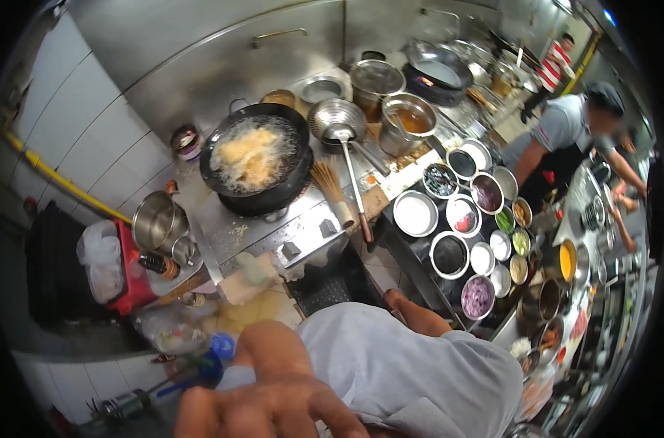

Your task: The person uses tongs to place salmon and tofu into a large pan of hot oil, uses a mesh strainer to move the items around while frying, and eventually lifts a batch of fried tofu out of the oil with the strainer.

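My left hand (271, 408) is raised close to the camera at the bottom edge. Its fingers look spread, but the tips are cut off, so I cannot tell whether it touches anything. My right hand (393, 300) hangs low beside my grey shirt, near the stove front and the prep counter; its fingers are mostly hidden. Before me, a black wok (304, 164) sits on the burner, with pale golden food (249, 156) frying in bubbling oil. Right of it, a perforated strainer (337, 116) and a long-handled ladle (343, 134) rest over a pot. A bamboo wok brush (332, 189) lies beside the wok.
Steel pots (408, 117) stand behind, near a second wok (437, 71) with a flame. Several round containers of ingredients (477, 295) fill the right counter. A co-worker (562, 123) leans there. At left are a steel pot (159, 219), a bottle (159, 264) and a red bin (137, 279).
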The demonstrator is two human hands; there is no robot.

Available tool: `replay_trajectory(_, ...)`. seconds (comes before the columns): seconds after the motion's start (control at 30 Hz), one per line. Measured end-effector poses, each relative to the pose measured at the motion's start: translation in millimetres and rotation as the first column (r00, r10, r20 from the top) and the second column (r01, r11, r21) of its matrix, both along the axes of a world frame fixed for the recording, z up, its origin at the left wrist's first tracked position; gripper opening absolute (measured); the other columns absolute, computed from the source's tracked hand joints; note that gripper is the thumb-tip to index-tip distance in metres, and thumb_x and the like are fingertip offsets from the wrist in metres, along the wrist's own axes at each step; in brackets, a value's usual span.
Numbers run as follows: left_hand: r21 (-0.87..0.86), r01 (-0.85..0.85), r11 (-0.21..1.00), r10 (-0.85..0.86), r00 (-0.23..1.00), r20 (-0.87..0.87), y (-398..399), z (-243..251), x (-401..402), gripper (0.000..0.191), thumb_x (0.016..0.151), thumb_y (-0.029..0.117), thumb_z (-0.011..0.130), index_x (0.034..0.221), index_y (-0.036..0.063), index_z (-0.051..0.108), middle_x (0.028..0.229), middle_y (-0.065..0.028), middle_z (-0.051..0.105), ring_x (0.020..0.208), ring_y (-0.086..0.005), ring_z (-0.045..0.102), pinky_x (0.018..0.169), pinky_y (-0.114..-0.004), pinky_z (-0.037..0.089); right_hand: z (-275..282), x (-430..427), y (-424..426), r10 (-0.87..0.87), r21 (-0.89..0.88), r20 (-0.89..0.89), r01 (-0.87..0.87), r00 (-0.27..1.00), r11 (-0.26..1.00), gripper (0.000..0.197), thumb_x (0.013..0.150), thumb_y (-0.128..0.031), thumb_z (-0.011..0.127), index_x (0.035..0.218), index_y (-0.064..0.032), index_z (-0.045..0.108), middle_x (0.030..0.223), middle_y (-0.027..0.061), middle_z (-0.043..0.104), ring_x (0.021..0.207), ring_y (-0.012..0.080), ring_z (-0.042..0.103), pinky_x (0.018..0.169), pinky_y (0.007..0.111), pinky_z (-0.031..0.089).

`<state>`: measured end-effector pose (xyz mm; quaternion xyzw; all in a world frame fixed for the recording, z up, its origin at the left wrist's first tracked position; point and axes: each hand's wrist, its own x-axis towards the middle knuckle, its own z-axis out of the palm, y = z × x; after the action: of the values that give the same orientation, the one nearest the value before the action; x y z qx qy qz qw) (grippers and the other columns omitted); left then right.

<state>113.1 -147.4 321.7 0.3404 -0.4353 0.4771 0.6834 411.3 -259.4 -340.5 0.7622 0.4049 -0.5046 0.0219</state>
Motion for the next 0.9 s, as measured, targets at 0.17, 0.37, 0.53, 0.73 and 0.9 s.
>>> replay_trajectory(0.17,0.042,-0.014,0.999,0.020,0.990,-0.143,2.6,-1.6,1.8,0.047,0.090,0.013,0.055,0.132,0.0168,0.033,0.121,-0.0101,0.054,0.106,-0.0230,0.059,0.103,-0.050,0.030,8.5,5.6,28.4,0.434,0.132,0.074,-0.440,0.898,0.888,0.020,0.074,-0.012,0.052,0.060,-0.0052,0.065,0.056,0.0094,0.060,0.054,0.0182,0.063,0.047,0.034,0.049)
replay_trajectory(0.37,0.011,-0.394,0.919,0.390,0.905,-0.171,17.6,-30.1,11.2,0.031,0.094,0.020,0.045,0.121,0.0080,0.037,0.089,-0.0118,0.054,0.075,-0.0272,0.061,0.077,-0.046,0.045,-39.7,23.3,31.1,-0.022,0.038,-0.068,0.025,0.997,0.999,0.024,0.082,-0.016,0.054,0.097,0.0004,0.065,0.081,0.0167,0.066,0.066,0.0259,0.065,0.051,0.038,0.052)
replay_trajectory(0.53,-0.119,-0.469,0.875,0.265,0.671,-0.693,30.6,-101.5,21.1,0.031,0.091,0.012,0.046,0.119,0.0003,0.047,0.092,-0.0177,0.057,0.083,-0.0285,0.060,0.083,-0.046,0.044,30.9,11.2,73.4,-0.530,-0.271,-0.333,0.459,0.780,0.846,0.021,0.085,-0.022,0.054,0.096,-0.0055,0.061,0.081,0.0143,0.066,0.071,0.0259,0.065,0.063,0.037,0.055)
replay_trajectory(0.73,0.120,-0.732,0.671,0.139,-0.036,-0.990,53.6,-266.3,19.4,0.029,0.089,0.012,0.050,0.114,-0.0025,0.048,0.092,-0.0127,0.059,0.083,-0.0191,0.060,0.079,-0.032,0.047,32.8,37.5,129.4,-0.772,-0.416,-0.602,0.745,0.204,0.521,0.023,0.091,-0.031,0.048,0.091,-0.0086,0.055,0.076,0.0081,0.063,0.067,0.0206,0.062,0.061,0.036,0.054)
replay_trajectory(0.9,0.602,-0.443,0.664,-0.117,-0.857,-0.502,8.9,-403.0,-45.0,0.034,0.082,0.027,0.061,0.102,0.0002,0.054,0.090,-0.0199,0.062,0.087,-0.0299,0.062,0.075,-0.036,0.049,-1.3,50.9,205.8,-0.735,-0.497,-0.675,0.772,-0.057,0.397,0.032,0.092,-0.040,0.047,0.087,-0.0098,0.055,0.068,0.0053,0.060,0.062,0.0200,0.059,0.062,0.035,0.054)
